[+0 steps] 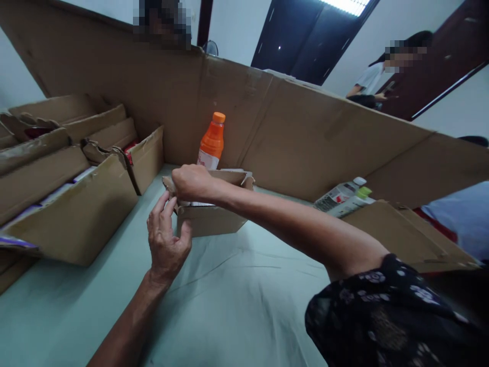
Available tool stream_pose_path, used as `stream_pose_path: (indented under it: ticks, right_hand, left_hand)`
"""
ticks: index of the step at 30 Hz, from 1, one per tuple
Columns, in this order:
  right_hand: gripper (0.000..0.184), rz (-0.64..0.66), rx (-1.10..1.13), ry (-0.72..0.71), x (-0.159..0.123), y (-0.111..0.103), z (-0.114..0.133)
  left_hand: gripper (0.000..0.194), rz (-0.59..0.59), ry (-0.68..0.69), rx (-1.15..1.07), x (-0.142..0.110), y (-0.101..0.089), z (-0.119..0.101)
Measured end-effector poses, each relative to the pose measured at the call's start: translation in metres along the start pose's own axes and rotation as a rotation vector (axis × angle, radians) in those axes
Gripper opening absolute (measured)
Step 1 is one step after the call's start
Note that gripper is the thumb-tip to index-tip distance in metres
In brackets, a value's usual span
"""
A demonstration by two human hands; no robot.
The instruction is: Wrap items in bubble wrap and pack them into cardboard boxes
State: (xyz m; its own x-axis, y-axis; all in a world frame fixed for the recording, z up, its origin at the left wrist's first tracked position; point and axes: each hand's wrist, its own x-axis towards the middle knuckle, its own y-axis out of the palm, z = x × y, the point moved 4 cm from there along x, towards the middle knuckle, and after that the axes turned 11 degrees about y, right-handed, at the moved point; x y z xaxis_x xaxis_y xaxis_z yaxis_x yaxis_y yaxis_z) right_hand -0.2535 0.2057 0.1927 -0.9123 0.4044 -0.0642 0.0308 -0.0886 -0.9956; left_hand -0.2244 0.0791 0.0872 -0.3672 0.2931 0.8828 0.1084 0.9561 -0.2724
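Observation:
A small open-topped cardboard box (214, 221) stands on the pale green cloth, with something white partly showing inside. My right hand (193, 183) reaches across it and is closed at the left end wall, its fingers curled over the cardboard edge and hidden from me. Just below, my left hand (168, 234) is open, thumb apart and fingers bent upward, their tips at the same end of the box. Behind the box an orange bottle (212, 140) with an orange cap and white label stands upright.
Several cardboard boxes (95, 204) crowd the left side. A tall cardboard partition (298, 122) runs along the back. At right lie a clear bottle (340, 196), a green-capped bottle (353, 204) and another cardboard box (397, 234). Two people (372, 76) are beyond the partition.

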Motion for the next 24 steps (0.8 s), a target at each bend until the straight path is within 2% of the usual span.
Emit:
stream_pose_path:
  ticks: [5,9,13,15,18,21,24]
  right_hand:
    - [0.023,0.190,0.010,0.083,-0.003,0.002,-0.009]
    - [0.019,0.189,0.002,0.110,-0.006,-0.005,-0.012]
    - [0.019,0.263,0.045,0.147,-0.008,-0.003,-0.006]
    - [0.017,0.263,0.122,0.169,-0.008,-0.002,-0.007]
    - [0.011,0.341,0.324,0.217,-0.008,0.006,-0.015]
    - [0.011,0.373,0.468,0.197,-0.011,0.014,-0.021]
    - [0.014,0.294,0.301,0.131,-0.014,0.016,-0.017]
  left_hand:
    - [0.054,-0.016,-0.079,-0.057,-0.002,-0.001,0.005]
    - [0.068,-0.050,-0.201,-0.178,-0.008,0.003,0.013]
    - [0.068,-0.037,-0.230,-0.213,-0.012,0.007,0.015]
    - [0.066,-0.030,-0.241,-0.227,-0.012,0.008,0.015]
    - [0.064,-0.010,-0.295,-0.254,-0.014,0.011,0.016]
    - [0.065,0.009,-0.328,-0.258,-0.016,0.013,0.017]
    - [0.063,0.005,-0.310,-0.252,-0.017,0.014,0.016]
